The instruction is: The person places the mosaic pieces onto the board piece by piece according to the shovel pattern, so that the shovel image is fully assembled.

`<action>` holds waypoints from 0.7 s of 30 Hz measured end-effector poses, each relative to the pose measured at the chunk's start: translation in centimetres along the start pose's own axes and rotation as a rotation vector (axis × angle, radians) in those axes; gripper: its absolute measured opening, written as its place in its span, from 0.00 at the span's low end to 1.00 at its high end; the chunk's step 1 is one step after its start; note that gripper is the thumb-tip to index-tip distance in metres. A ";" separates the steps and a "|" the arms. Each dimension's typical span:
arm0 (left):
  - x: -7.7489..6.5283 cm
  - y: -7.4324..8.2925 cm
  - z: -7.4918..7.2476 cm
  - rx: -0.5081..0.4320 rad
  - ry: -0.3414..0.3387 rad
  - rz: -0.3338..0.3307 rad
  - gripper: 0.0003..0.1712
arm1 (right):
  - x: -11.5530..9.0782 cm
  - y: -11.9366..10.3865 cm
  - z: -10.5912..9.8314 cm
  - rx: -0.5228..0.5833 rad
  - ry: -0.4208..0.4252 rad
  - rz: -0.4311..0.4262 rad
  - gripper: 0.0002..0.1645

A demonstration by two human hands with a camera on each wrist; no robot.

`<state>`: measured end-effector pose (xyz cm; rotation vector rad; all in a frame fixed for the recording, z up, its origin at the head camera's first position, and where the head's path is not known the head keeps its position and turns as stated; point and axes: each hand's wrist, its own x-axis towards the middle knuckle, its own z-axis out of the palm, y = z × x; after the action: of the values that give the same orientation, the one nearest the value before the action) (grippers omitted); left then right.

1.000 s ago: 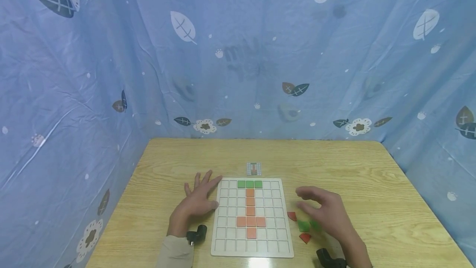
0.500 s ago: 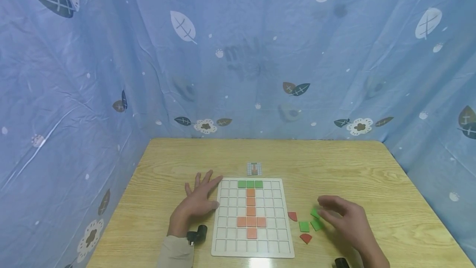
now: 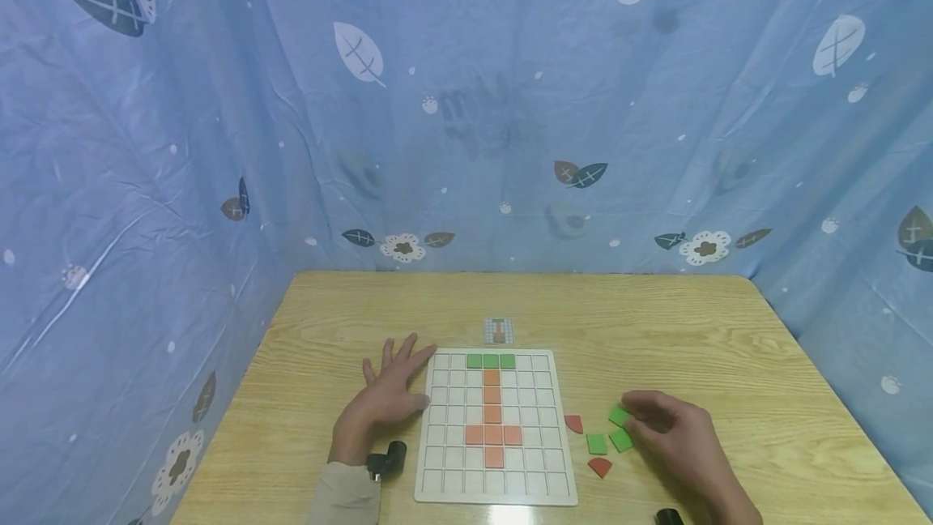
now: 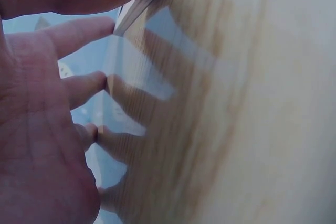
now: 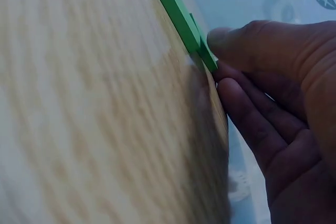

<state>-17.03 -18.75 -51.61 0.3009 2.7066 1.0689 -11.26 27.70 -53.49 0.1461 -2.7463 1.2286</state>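
Spread out on the table at the board's left side, my left hand (image 3: 389, 395) has its thumb and index finger touching the edge of the white grid board (image 3: 445, 480). The board bears three green squares (image 3: 492, 361) in its top row and several orange squares (image 3: 493, 434) below. To the board's right, my right hand (image 3: 678, 428) pinches the far green square tile (image 3: 619, 416) at its edge, the tile lying low at the table. Beside it lie two more green square tiles (image 3: 597, 444). In the right wrist view, thumb and fingertips (image 5: 218, 40) meet the far tile's end (image 5: 209, 59).
A small pattern card (image 3: 499, 331) lies behind the board. Two red quarter-round pieces, one a red piece (image 3: 600, 467) nearer me, lie right of the board. The wooden table (image 3: 379, 306) ends at a blue patterned curtain (image 3: 466, 144).
My right hand has moved right, away from the board, uncovering the green tiles, and its thumb and fingers have come down to the far tile. The left hand stays put.
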 end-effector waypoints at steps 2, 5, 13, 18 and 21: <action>0.0 0.0 0.0 -0.004 0.002 0.004 0.53 | 0.0 0.0 0.0 -0.006 -0.003 -0.002 0.19; 0.0 0.1 0.0 0.000 -0.005 -0.003 0.53 | 0.2 -0.1 0.0 -0.027 -0.007 0.005 0.19; -0.1 0.1 0.0 -0.004 -0.001 -0.007 0.54 | 0.5 0.0 -0.1 -0.028 -0.011 0.014 0.18; -0.1 0.0 0.2 -0.001 -0.003 -0.006 0.54 | 0.5 -0.3 -0.2 -0.003 -0.041 0.067 0.18; -0.1 -0.1 0.2 0.001 -0.003 -0.005 0.54 | 0.5 -0.4 -0.2 -0.009 -0.049 0.070 0.18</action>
<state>-16.89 -18.69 -51.79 0.2953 2.7035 1.0649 -11.69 27.57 -52.99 0.0810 -2.8208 1.2455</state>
